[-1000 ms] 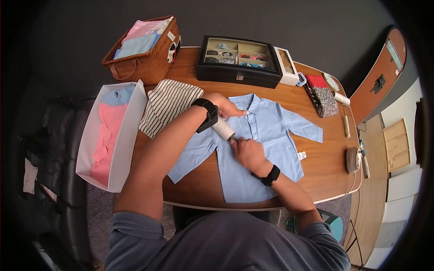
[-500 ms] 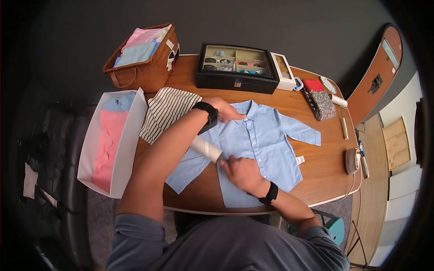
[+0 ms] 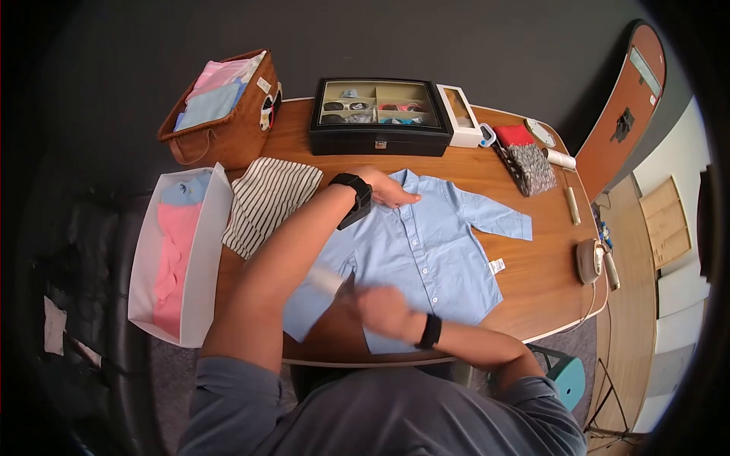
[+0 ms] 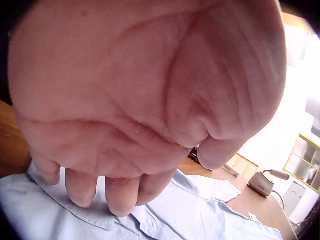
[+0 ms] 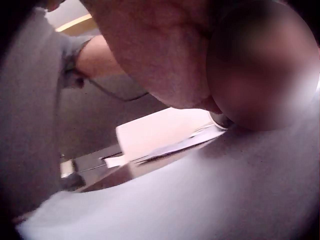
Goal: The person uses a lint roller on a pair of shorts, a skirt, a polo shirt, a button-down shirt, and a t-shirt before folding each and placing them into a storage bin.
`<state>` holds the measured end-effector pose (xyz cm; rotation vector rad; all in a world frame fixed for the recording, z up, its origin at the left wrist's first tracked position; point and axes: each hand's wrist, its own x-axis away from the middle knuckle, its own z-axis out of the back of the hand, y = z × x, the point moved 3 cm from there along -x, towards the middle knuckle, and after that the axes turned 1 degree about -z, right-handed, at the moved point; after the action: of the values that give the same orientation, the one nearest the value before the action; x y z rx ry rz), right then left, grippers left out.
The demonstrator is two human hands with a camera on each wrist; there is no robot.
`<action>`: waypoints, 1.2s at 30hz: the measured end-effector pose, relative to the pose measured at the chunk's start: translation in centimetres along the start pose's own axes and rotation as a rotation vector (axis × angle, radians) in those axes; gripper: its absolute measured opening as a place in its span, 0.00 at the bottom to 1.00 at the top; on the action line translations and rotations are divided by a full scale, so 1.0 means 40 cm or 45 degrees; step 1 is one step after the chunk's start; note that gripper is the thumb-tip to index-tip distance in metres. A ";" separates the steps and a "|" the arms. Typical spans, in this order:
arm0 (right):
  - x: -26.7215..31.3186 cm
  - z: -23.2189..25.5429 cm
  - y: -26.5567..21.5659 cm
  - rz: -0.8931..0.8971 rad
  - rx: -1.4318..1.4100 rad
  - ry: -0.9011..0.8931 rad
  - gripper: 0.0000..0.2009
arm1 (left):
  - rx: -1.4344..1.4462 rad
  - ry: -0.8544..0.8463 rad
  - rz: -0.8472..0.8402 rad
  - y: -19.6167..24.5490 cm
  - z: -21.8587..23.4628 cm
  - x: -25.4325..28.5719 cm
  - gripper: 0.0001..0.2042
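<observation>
A light blue button shirt [image 3: 403, 251] lies spread on the table, its right-hand sleeve stretched outward. My left hand [image 3: 388, 188] rests near its collar; in the left wrist view that hand [image 4: 135, 95] lies over the blue cloth [image 4: 200, 220], fingers pointing down onto it. Lower down, my right hand [image 3: 386, 311] grips the handle of a white lint roller [image 3: 327, 280], which is blurred above the shirt's left-hand sleeve and beside its hem. The right wrist view has the right hand [image 5: 160, 55] close up; its grip is mostly hidden there.
A striped cloth [image 3: 270, 199] and a white bin [image 3: 213, 258] with clothes are at left, a wicker basket [image 3: 243, 125] behind them. A black glasses case [image 3: 380, 144] stands at the back. A small steamer [image 3: 588, 261] and spare rollers lie along the right edge.
My right hand has moved the roller down and left, from the shirt front to beside the left-hand sleeve. The left hand stays near the collar.
</observation>
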<state>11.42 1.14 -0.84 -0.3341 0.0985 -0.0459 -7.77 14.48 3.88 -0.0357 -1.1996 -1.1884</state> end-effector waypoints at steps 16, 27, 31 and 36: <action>-0.013 0.055 0.076 -0.352 0.133 0.153 0.16 | -0.096 0.003 -0.005 -0.028 0.000 -0.045 0.49; 0.024 0.120 -0.036 -0.156 -0.079 -0.177 0.21 | -0.117 0.006 0.100 -0.002 -0.009 0.006 0.47; -0.011 0.154 0.161 -0.421 0.194 0.284 0.21 | -0.067 -0.080 0.016 -0.022 -0.003 -0.034 0.48; 0.024 0.064 0.088 -0.371 0.086 0.079 0.19 | -0.152 -0.086 0.091 -0.009 0.006 -0.033 0.48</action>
<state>12.74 5.22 0.31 -0.2772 0.1090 -0.3477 -8.04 15.37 2.85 -0.2082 -1.1756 -1.2022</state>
